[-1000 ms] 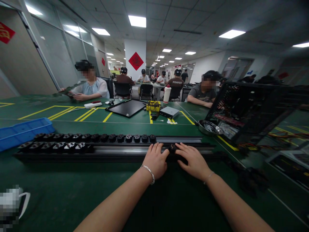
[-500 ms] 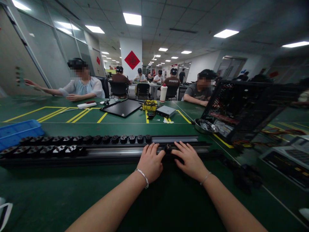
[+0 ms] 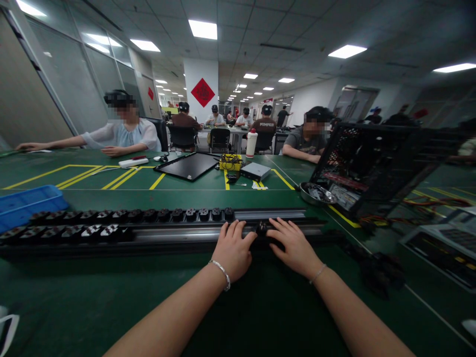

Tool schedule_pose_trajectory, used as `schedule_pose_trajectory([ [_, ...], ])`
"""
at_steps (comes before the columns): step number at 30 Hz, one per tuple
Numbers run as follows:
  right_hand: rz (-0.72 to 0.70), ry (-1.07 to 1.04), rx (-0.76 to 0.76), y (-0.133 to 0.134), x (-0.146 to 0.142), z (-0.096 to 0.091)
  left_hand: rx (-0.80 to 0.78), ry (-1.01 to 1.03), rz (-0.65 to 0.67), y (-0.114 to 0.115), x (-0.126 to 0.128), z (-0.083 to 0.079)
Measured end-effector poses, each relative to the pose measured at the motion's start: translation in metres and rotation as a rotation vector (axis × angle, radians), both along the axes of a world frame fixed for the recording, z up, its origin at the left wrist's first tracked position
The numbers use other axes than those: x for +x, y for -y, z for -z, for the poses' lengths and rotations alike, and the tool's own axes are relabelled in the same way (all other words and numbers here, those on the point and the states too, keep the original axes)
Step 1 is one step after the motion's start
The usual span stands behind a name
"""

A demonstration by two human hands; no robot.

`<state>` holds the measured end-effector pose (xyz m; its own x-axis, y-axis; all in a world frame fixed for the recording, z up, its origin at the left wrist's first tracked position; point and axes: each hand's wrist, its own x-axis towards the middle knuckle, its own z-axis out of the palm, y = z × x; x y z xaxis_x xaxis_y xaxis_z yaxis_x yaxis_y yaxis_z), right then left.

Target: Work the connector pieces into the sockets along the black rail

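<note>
Fingers (image 3: 238, 229) of left hand (image 3: 233, 250) and right hand (image 3: 293, 248) flank a black piece (image 3: 261, 228).

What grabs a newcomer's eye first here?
The left hand and right hand lie flat on a long black rail at centre, a small black part between them. Black sockets line the rail's left half; a red diamond sign marks the far pillar.

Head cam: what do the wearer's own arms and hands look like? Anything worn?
Both forearms are bare, with no sleeves in view. The left hand and right hand have no gloves. The left wrist carries a beaded silver bracelet, the right wrist a thin silver chain. No watch or markings show. Rings can't be ruled out at this sharpness.
</note>
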<state>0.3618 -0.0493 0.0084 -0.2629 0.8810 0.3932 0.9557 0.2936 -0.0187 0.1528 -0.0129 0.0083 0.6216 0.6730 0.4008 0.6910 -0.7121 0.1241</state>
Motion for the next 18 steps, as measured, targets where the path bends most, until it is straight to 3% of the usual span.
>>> schedule_pose_trajectory([
  [18, -0.014, -0.019, -0.007, -0.0008, 0.0031, 0.0014, -0.022, -0.009, -0.002, 0.0002, -0.0005, -0.0025],
])
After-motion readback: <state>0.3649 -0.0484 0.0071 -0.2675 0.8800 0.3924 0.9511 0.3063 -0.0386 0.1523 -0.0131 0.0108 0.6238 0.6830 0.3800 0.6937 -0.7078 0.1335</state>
